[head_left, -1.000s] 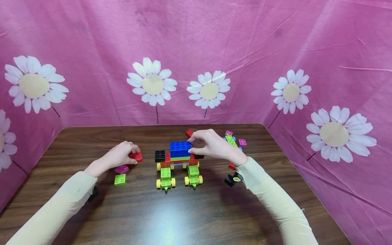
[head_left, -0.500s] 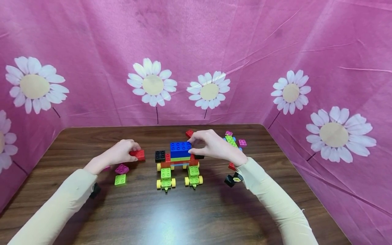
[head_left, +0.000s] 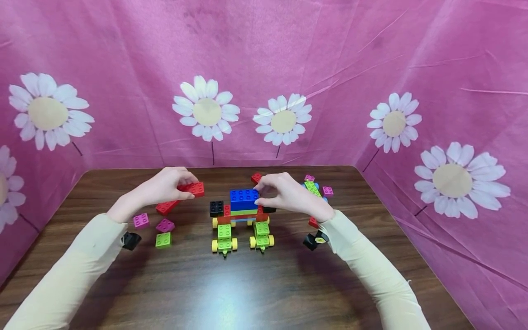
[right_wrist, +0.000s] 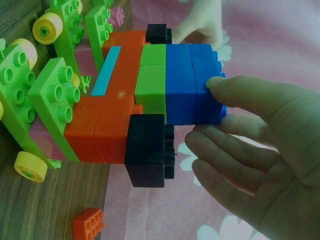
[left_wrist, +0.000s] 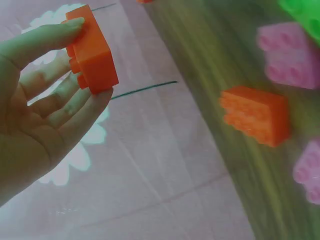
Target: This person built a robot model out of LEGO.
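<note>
A red building brick (left_wrist: pixel 97 55) is pinched between the thumb and fingers of my left hand (head_left: pixel 167 187), raised off the table left of the built model. My right hand (head_left: pixel 284 195) holds the top blue brick (head_left: pixel 244 197) of that model by its right end, thumb in front and fingers behind. Under the blue lie light green bricks (right_wrist: pixel 151 82), then red bricks (right_wrist: pixel 112 120), with a black brick (head_left: pixel 216 208) at each side. Light green wheeled bases (head_left: pixel 224 238) with yellow wheels carry the model.
Left on the wooden table (head_left: pixel 231 293) lie another red brick (head_left: pixel 167 207), pink bricks (head_left: pixel 141 221) and a light green brick (head_left: pixel 163 240). A red brick (head_left: pixel 256 178) lies behind the model. Further right are a light green piece (head_left: pixel 311 188) and a pink brick (head_left: pixel 327 191).
My left hand has lifted the red brick up and to the right, uncovering another red brick and a pink one. My right hand stays on the blue brick.
</note>
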The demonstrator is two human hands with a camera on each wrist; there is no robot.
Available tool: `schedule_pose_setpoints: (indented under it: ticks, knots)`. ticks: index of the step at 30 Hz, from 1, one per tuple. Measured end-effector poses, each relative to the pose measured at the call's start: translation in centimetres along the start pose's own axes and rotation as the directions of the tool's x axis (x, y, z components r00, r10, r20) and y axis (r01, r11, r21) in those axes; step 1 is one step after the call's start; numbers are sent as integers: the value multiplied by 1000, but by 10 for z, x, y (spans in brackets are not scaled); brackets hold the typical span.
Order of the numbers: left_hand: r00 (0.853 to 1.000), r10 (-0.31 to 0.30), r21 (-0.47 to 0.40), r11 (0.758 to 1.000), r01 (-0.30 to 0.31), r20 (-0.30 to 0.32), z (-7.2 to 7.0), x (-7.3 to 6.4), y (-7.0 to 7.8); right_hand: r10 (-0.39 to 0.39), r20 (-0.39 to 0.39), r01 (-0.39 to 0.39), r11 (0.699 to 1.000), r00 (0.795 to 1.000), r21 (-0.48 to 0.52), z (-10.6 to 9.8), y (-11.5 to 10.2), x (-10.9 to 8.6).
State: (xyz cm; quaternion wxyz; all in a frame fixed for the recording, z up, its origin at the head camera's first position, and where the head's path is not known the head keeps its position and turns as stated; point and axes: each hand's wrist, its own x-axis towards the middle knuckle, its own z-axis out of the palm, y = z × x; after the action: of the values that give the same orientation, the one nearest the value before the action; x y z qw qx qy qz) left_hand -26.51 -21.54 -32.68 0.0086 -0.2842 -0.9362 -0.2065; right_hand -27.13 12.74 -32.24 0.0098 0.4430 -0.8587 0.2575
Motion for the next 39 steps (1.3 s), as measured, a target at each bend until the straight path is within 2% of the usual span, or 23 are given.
schedule_pose_setpoints:
  ticks: [10,13,17,20,23,26,39]
  knots:
    - [994,101,-38,994,-102,-32,-11,7,32,-3,-1,3,1000,1000,20,0,0,0]
    - [985,162,-40,986,-164,-65,-13,8,42,-4,-2,4,1000,1000,26,0,0,0]
    - [964,242,-31,969,-247,-114,-12,11,52,-4,1,4,999,1000,33,0,0,-1]
    - [962,248,-40,966,-254,-115,-12,13,57,-3,4,2,999,1000,38,0,0,-1]
    - [971,222,-63,972,-228,-88,-11,15,60,-2,7,2,999,1000,40,0,0,-1]
    - [974,217,-74,972,-222,-68,-9,16,62,-7,4,7,999,1000,36,-1,0,-1]
    - [970,239,-111,964,-241,-31,-1,20,66,1,5,-1,1000,1000,15,0,0,0]
